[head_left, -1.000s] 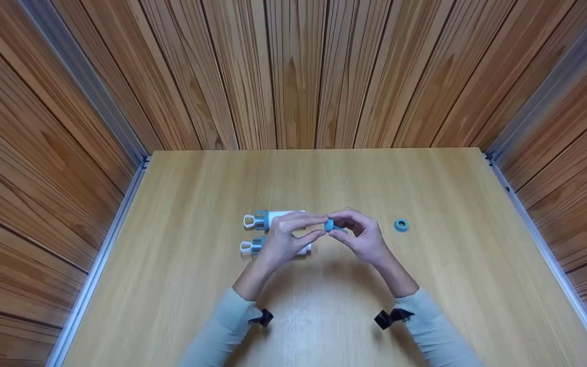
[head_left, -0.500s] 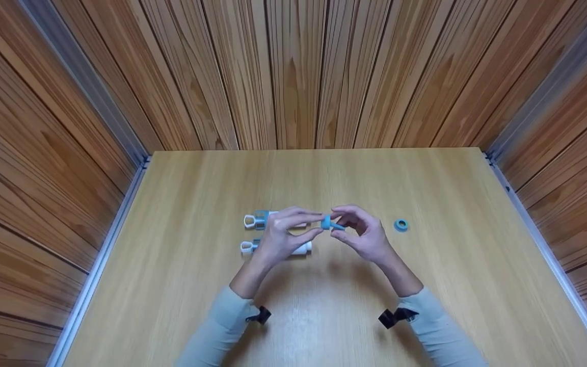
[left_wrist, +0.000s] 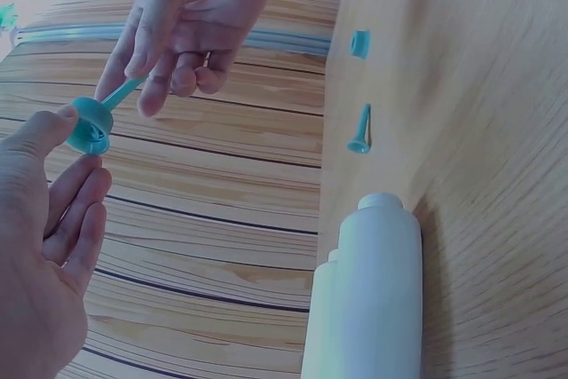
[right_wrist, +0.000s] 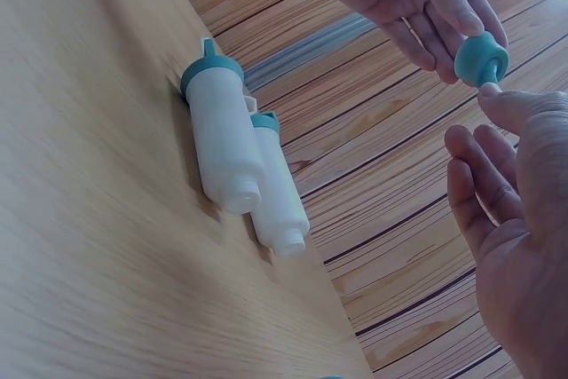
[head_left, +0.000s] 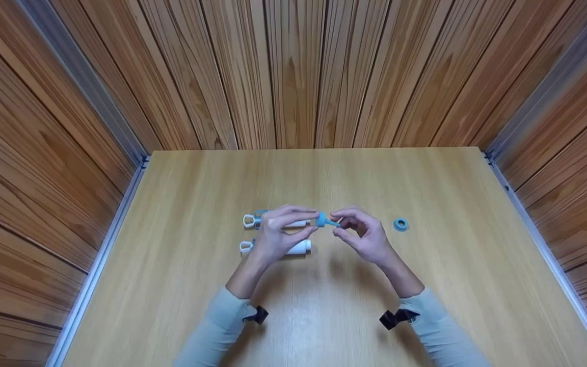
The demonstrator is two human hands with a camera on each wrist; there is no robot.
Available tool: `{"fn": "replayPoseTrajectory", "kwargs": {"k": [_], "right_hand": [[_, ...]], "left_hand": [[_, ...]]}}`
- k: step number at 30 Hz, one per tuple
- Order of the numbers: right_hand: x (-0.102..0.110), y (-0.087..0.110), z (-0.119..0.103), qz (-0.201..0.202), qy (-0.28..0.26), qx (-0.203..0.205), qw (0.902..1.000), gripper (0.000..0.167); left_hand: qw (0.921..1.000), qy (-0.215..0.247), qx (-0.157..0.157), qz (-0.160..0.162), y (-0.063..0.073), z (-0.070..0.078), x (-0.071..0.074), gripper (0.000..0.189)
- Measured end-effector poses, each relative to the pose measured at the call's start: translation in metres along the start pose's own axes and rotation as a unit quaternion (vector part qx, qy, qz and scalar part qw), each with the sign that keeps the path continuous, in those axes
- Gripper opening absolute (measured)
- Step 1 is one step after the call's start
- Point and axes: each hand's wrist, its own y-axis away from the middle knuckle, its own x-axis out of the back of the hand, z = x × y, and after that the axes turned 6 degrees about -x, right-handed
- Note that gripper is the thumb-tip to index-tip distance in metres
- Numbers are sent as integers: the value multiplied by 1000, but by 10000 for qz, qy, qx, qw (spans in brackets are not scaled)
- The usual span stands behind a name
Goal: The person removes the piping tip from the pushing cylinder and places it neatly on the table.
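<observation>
My left hand [head_left: 275,232] pinches a blue screw cap [head_left: 320,219] between thumb and fingertips, above the table. Out of the cap's right side sticks a thin blue nozzle [head_left: 332,223]. The thumb and forefinger of my right hand [head_left: 365,237] are at the nozzle's free end; in the right wrist view the thumb tip covers that end. The left wrist view shows the cap's hollow side [left_wrist: 93,135] turned partly toward the camera. Two white bottles [right_wrist: 226,126] lie side by side on the table, partly hidden behind my left hand in the head view.
A blue ring-shaped cap [head_left: 400,225] lies on the table to the right of my right hand. Another blue nozzle with a flared end [left_wrist: 359,141] lies there too. The bottles bear blue ends with white loops [head_left: 249,220]. Wooden walls [head_left: 293,76] stand around the table.
My left hand has shifted left with the cap, and the nozzle has moved along with it, showing more clearly. My right hand has moved slightly right. The bottles and loose cap have stayed put.
</observation>
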Motion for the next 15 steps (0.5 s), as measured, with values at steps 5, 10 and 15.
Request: {"fn": "replayPoseTrajectory", "kwargs": {"k": [5, 10, 15], "right_hand": [[0, 0, -1, -61, 8, -62, 10000, 29], [0, -1, -2, -123, -45, 34, 9999, 26], [2, -3, -2, -114, -83, 169, 9998, 25]], "left_hand": [[10000, 2, -10, 6, 0, 0, 0, 26], [9999, 63, 108, -73, 1, -2, 0, 25], [9998, 77, 177, -108, 2, -2, 0, 25]]}}
